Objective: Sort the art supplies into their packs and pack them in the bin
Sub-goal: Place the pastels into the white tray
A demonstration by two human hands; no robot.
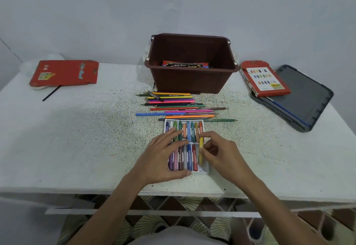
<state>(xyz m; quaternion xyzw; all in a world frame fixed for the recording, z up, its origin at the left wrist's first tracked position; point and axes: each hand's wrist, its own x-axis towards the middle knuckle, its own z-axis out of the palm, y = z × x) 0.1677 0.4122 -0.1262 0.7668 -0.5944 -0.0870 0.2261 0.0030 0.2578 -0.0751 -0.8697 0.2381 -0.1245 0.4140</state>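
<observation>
A shallow white moulded tray lay near the front edge of the speckled white table, holding wax crayons in two rows; the hands hid too many for an exact count. The left hand lay flat on it, fingers spread and straight. The right hand pinched a yellow crayon at the tray's right edge between thumb and curled fingers.

Just beyond, well over a dozen slim coloured pencils lay side by side before one brown plastic bin, rectangular and smooth. A glossy box inside it seemed to read "High Class".

Two red cardboard packs lay apart: a flat pencil pack far left, its lettering blurred, and a crayon box far right, resting on a dark grey lid.
</observation>
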